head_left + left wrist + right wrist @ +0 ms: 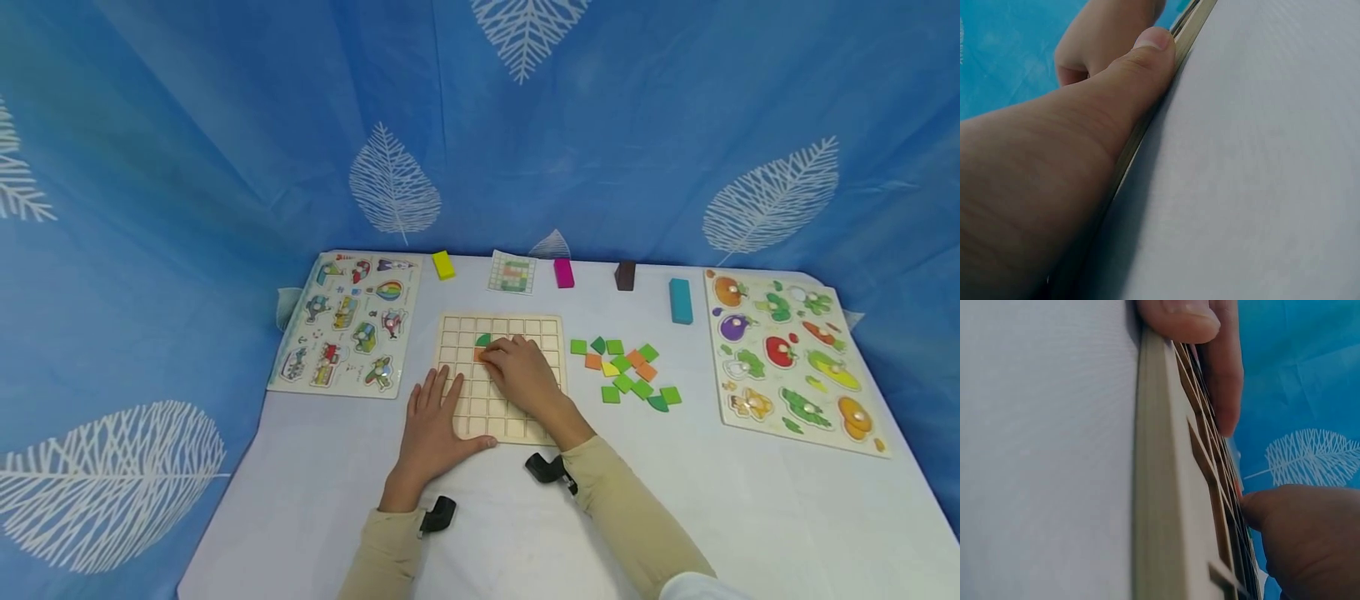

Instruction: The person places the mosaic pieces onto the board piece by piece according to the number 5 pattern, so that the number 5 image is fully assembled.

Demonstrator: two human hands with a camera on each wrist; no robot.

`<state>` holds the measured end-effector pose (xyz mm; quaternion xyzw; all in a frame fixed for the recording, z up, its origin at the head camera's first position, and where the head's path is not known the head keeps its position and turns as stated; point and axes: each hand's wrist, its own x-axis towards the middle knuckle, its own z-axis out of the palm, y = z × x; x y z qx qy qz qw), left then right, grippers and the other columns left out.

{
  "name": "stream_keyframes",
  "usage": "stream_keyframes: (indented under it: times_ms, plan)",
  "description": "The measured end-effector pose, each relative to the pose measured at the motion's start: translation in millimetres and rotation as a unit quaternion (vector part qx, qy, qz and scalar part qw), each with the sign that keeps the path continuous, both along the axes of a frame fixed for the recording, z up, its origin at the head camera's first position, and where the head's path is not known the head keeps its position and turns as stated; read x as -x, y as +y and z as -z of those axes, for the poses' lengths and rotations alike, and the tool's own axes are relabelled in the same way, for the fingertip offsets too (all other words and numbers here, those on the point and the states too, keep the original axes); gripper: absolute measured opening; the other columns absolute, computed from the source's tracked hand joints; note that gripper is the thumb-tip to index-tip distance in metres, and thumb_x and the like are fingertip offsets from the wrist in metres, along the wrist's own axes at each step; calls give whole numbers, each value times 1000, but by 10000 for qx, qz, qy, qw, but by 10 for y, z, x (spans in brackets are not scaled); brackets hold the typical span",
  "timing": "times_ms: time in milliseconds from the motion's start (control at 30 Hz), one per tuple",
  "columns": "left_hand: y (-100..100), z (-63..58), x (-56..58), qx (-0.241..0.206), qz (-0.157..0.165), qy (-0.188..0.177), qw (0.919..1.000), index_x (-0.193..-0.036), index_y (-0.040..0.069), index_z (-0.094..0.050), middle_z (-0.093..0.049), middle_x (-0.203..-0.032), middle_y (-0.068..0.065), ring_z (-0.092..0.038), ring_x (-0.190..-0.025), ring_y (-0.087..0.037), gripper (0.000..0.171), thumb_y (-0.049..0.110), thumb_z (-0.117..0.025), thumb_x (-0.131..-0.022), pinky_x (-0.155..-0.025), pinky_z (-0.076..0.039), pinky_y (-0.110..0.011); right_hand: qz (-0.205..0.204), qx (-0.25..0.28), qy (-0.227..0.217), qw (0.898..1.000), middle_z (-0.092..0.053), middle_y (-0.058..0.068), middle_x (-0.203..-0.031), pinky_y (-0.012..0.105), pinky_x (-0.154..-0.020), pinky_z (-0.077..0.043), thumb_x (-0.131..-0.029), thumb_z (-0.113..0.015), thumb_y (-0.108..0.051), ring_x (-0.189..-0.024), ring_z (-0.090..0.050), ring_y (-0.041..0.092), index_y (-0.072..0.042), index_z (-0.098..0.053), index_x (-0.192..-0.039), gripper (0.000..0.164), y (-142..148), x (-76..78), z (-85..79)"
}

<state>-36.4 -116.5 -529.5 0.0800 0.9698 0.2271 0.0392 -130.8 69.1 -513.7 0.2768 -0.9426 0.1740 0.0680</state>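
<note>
A wooden grid board [472,408] lies on the table. My left hand [435,433] rests at its lower left corner, fingers spread over the left side and thumb along the near edge. The left wrist view shows that thumb [1154,40] against the board's edge. Over the middle of the grid, my right hand [521,375] pinches an orange square tile [478,355] between thumb and fingertips, partly hidden by them. Just beyond it, a green quarter-round tile [483,340] sits in a cell. In the right wrist view, the right hand [1304,531] is low over the grid.
Loose green, orange and yellow tiles [622,383] lie right of the board. A pattern card [512,272] and yellow [443,265], magenta [564,273], brown [626,276] and teal [681,301] blocks line the back. A vehicle puzzle [345,325] is left, a vegetable puzzle [795,358] right.
</note>
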Motion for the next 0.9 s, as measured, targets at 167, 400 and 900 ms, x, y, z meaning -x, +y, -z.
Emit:
stream_keyframes:
  times_ms: [167, 400, 900]
  plan:
    - [15, 6, 1, 63, -35, -19, 10000, -163, 15, -28, -16, -172, -11, -9, -161, -32, 119, 78, -72, -72, -128, -12, -56, 49, 2, -107, 9999, -73, -2, -121, 41, -90, -53, -101, -66, -28, -104, -62, 23, -18, -78, -117, 22, 94, -30, 17]
    - [30, 6, 5, -49, -58, -39, 10000, -162, 13, -29, -16, -172, -12, -9, -161, -33, 119, 77, -74, -72, -128, -12, -56, 595, 523, -131, 9968, -69, 6, -125, 46, -96, -52, -101, -65, -25, -111, -63, 28, -14, -74, -121, 25, 520, -116, 61]
    - [30, -37, -9, -181, -70, -116, 9997, -162, 13, -30, -15, -172, -11, -7, -161, -33, 119, 74, -76, -71, -128, -9, -56, 2221, 791, 279, 9714, -66, 17, -125, 56, -100, -46, -94, -71, -21, -119, -56, 38, -1, -75, -112, 27, 1340, -391, 163]
